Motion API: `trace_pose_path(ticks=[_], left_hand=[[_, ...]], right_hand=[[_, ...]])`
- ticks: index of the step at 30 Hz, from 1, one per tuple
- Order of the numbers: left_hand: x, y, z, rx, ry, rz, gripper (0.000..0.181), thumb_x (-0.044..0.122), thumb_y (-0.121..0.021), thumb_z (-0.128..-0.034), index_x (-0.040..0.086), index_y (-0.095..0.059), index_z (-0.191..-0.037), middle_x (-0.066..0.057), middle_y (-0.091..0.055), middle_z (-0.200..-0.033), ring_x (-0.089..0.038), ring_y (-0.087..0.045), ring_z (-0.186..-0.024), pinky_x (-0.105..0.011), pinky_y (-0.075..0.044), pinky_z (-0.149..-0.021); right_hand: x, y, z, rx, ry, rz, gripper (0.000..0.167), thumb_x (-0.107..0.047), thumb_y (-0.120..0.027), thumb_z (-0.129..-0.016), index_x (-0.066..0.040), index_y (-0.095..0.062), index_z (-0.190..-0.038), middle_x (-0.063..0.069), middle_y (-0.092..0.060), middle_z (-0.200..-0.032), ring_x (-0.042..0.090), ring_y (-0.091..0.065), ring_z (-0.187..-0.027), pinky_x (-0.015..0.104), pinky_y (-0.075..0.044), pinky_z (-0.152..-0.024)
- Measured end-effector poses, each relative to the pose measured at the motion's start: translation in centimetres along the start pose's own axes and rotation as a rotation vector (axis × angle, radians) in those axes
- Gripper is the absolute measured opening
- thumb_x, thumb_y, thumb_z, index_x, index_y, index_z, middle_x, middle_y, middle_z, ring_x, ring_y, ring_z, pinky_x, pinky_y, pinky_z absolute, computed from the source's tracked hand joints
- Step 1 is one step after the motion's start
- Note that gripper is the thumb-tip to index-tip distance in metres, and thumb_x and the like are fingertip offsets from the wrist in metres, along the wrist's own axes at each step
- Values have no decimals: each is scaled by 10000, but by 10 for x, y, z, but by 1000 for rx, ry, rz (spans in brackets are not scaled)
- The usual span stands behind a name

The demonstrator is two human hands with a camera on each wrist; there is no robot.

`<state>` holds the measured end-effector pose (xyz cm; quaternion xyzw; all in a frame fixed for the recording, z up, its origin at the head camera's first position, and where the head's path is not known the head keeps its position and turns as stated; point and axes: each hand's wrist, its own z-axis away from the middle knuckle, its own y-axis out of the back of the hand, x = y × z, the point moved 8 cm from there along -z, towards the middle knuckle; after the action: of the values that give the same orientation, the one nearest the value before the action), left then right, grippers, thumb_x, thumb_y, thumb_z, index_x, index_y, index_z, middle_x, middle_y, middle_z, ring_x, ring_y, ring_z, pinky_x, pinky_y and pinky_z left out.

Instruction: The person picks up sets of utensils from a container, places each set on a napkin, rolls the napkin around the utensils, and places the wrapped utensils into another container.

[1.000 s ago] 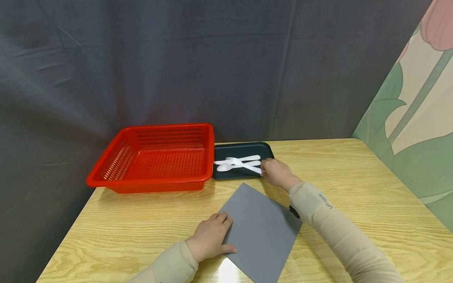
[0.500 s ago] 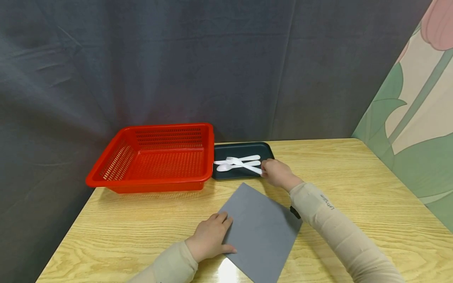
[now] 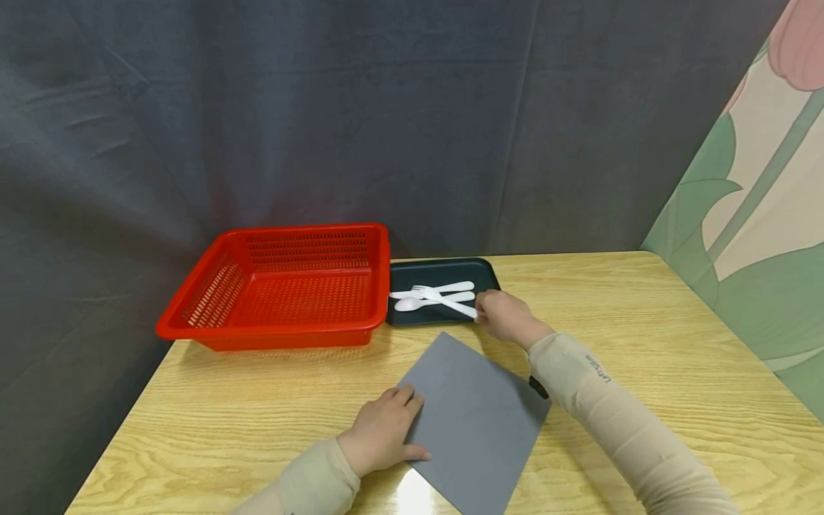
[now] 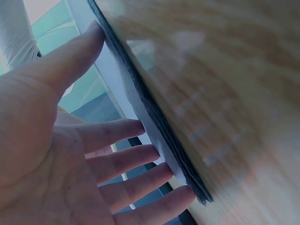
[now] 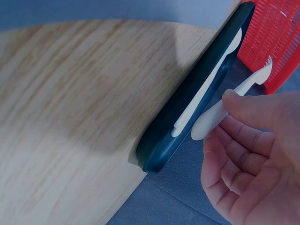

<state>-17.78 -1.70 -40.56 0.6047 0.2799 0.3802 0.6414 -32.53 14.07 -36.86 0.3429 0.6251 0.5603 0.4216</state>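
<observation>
My right hand [image 3: 505, 315] pinches the handle of a white plastic fork [image 5: 243, 87] between thumb and fingers, at the right end of a dark tray [image 3: 412, 272]. The fork slants across a white spoon [image 3: 408, 305] and a white knife [image 3: 458, 287] lying in the tray. In the right wrist view the fork is apart from the tray floor, its tines pointing away from the palm. My left hand [image 3: 381, 434] rests with straight, spread fingers on the left edge of a grey square sheet [image 3: 479, 422]. The left wrist view shows the fingertips touching the edge of this layered sheet.
A red plastic basket [image 3: 270, 331] with perforated walls stands left of the tray, close against it. Both stand at the back of the wood-grain table [image 3: 644, 343]. Behind hangs a dark curtain [image 3: 360, 129]; a wall with painted flowers [image 3: 766, 236] borders the right side.
</observation>
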Motion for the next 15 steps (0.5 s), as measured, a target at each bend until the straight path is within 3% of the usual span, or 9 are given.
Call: trace_pose_path(ticks=[15], left_hand=[[-1, -1, 0, -5, 4, 8, 770, 573, -691, -733, 73, -537, -1297, -99, -540, -1301, -274, -539, -1161, -375, -541, -771]], right_hand=[[-3, 1, 6, -17, 10, -30, 111, -108, -633, -864, -68, -566, -784, 46, -563, -735, 149, -483, -635, 268, -418, -569]])
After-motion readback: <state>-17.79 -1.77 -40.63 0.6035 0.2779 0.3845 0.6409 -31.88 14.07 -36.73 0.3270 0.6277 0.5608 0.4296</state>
